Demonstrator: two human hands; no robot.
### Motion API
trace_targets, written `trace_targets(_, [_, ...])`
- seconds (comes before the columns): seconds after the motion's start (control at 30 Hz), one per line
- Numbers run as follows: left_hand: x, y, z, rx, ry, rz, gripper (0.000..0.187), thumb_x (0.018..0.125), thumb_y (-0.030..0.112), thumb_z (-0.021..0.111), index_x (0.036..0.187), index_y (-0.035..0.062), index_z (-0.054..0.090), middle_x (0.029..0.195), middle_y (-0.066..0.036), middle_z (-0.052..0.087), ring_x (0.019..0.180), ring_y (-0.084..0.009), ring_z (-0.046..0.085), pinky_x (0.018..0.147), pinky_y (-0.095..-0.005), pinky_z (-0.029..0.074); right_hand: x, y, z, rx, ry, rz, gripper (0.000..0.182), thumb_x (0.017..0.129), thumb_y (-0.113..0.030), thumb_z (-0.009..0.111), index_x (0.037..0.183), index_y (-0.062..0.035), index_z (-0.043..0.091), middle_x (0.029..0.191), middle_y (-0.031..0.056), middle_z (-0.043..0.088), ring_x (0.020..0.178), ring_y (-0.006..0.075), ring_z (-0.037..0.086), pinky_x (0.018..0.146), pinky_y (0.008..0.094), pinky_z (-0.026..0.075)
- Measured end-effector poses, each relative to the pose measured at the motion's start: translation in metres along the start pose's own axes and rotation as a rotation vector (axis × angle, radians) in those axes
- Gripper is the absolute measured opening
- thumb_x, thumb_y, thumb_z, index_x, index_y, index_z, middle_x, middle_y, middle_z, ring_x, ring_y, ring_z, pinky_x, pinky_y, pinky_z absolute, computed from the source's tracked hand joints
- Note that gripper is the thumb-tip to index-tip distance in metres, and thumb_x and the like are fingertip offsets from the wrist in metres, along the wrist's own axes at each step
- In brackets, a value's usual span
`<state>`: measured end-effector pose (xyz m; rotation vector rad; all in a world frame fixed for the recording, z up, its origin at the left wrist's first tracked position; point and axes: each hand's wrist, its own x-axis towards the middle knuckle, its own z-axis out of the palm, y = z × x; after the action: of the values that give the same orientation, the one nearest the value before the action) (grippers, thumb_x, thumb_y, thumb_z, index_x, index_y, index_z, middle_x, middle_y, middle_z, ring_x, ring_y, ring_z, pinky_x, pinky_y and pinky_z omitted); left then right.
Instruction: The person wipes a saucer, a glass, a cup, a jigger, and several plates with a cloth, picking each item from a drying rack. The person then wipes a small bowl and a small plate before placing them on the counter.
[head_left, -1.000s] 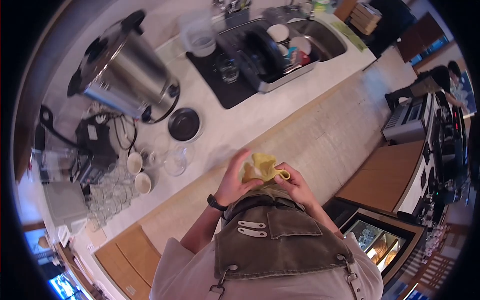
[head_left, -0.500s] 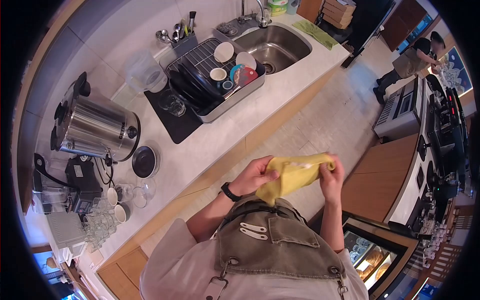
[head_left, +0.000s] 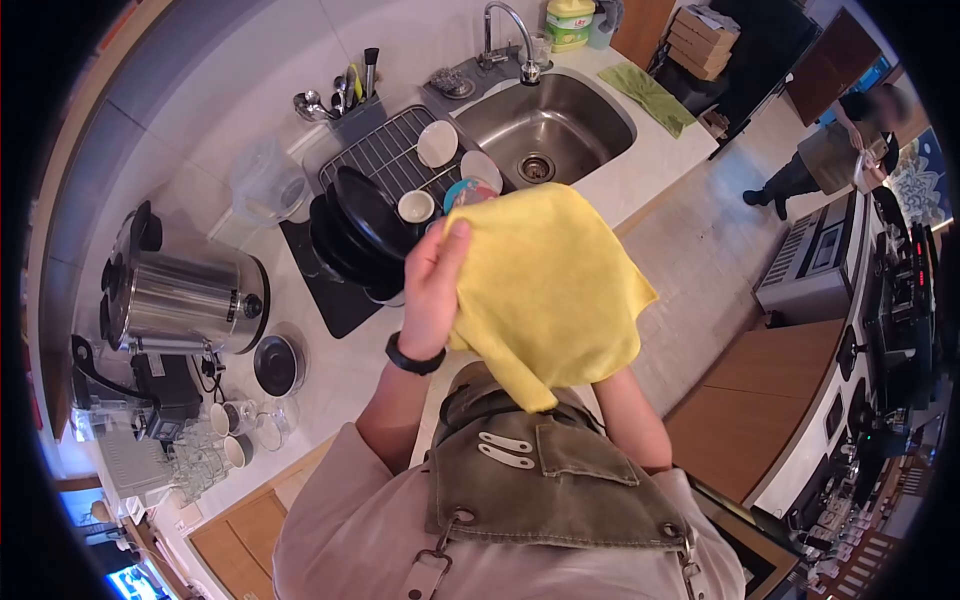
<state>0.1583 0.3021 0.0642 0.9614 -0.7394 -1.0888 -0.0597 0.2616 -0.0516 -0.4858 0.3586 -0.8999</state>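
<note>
A yellow cloth (head_left: 550, 285) hangs spread out in front of my apron, its lower edge drooping into a folded corner. My left hand (head_left: 437, 280), with a black watch on the wrist, is closed on the cloth's upper left edge, thumb on the near side. Behind the cloth, my right hand is hidden; only the right forearm (head_left: 633, 425) shows below it, so I cannot see its fingers. Just beyond my left hand, a dish rack (head_left: 385, 150) holds black plates (head_left: 365, 215), white bowls and cups, partly covered by the cloth.
A steel sink (head_left: 590, 130) with a tap (head_left: 529, 70) lies past the rack, with a green cloth (head_left: 648, 95) beside it. On the left counter stand a steel urn (head_left: 195, 300), a dark bowl (head_left: 277, 365) and several glasses (head_left: 195, 450). Another person (head_left: 835, 155) stands far right.
The yellow cloth was bunched between both hands and is now opened out and raised toward the rack. My left hand moved up and left; my right hand went behind the cloth.
</note>
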Motion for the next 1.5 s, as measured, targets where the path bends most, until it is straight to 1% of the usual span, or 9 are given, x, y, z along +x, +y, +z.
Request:
trace_targets(0.07, [0.027,-0.005,-0.015,0.037,0.044,0.048,0.030,0.105,0.023,0.052,0.122,-0.0010,0.060,0.106,-0.005,0.070,0.092,-0.0070,0.065,0.080,-0.0228,0.052,0.027,-0.015,0.004,0.199,0.046,0.175,0.045,0.106,-0.028,0.046,0.146,-0.0079,0.040,0.141,0.0112,0.052,0.124,0.0256,0.055,0.101,0.0413,0.051])
trace_targets(0.27, [0.073,-0.012,-0.026,0.240,0.057,0.079,0.027,0.105,0.022,0.053,0.123,0.0022,0.059,0.089,0.001,0.065,0.076,-0.0013,0.057,0.067,-0.0186,0.046,0.106,-0.024,-0.025,-0.670,-0.232,-0.098,0.055,0.102,-0.046,0.046,0.143,-0.0082,0.046,0.143,0.0108,0.051,0.129,0.0278,0.051,0.104,0.0468,0.047])
trace_targets(0.37, [0.087,-0.008,-0.024,-0.079,0.126,0.041,0.039,0.104,0.026,0.056,0.133,0.0002,0.053,0.113,-0.005,0.064,0.099,-0.0069,0.060,0.086,-0.0232,0.049,0.152,-0.047,-0.002,-0.479,-0.314,-0.051,0.055,0.102,-0.045,0.045,0.143,-0.0079,0.046,0.142,0.0113,0.052,0.129,0.0283,0.051,0.105,0.0470,0.046])
trace_targets(0.5, [0.077,-0.048,-0.040,-0.265,-0.317,-0.214,0.047,0.103,0.025,0.056,0.141,0.0012,0.044,0.136,-0.008,0.056,0.125,-0.0180,0.056,0.103,-0.0325,0.046,0.197,-0.074,0.032,-0.010,-0.428,0.086,0.055,0.102,-0.045,0.044,0.142,-0.0075,0.047,0.142,0.0118,0.053,0.130,0.0290,0.050,0.107,0.0472,0.044])
trace_targets(0.73, [0.126,-0.011,0.035,-0.173,0.467,0.120,0.040,0.104,0.024,0.053,0.139,0.0031,0.050,0.128,-0.007,0.061,0.113,-0.0147,0.062,0.092,-0.0300,0.054,0.220,-0.126,0.065,0.391,-0.513,0.246,0.055,0.101,-0.044,0.041,0.141,-0.0071,0.049,0.142,0.0129,0.053,0.132,0.0307,0.049,0.111,0.0478,0.039])
trace_targets(0.87, [0.148,0.005,0.057,-0.577,0.160,-0.052,0.042,0.105,0.032,0.050,0.137,0.0048,0.051,0.120,-0.008,0.066,0.104,-0.0146,0.066,0.089,-0.0298,0.055,0.240,-0.150,0.051,0.489,-0.517,0.299,0.054,0.101,-0.042,0.039,0.141,-0.0071,0.049,0.144,0.0140,0.051,0.133,0.0322,0.048,0.110,0.0499,0.040])
trace_targets(1.17, [0.175,-0.051,0.063,0.693,0.262,0.075,0.030,0.102,0.030,0.060,0.093,0.0021,0.061,0.066,0.008,0.047,0.060,-0.0014,0.038,0.053,-0.0229,0.031,0.240,-0.136,-0.014,0.063,-0.429,0.301,0.055,0.099,-0.041,0.043,0.142,-0.0070,0.047,0.144,0.0139,0.050,0.131,0.0309,0.049,0.108,0.0482,0.041])
trace_targets(1.4, [0.171,-0.024,0.045,0.713,0.162,0.030,0.023,0.100,0.024,0.063,0.102,0.0011,0.060,0.079,0.001,0.058,0.071,-0.0006,0.051,0.060,-0.0214,0.041,0.274,-0.167,-0.012,0.028,-0.490,0.264,0.056,0.098,-0.041,0.046,0.143,-0.0069,0.045,0.143,0.0138,0.050,0.130,0.0298,0.049,0.106,0.0469,0.042])
trace_targets(1.5, [0.163,-0.019,0.024,0.897,0.303,0.180,0.022,0.094,0.020,0.068,0.108,0.0036,0.061,0.085,-0.014,0.067,0.072,-0.0241,0.067,0.065,-0.0341,0.051,0.283,-0.164,-0.011,0.049,-0.486,0.273,0.057,0.098,-0.041,0.048,0.143,-0.0068,0.045,0.143,0.0138,0.050,0.130,0.0294,0.050,0.106,0.0464,0.043])
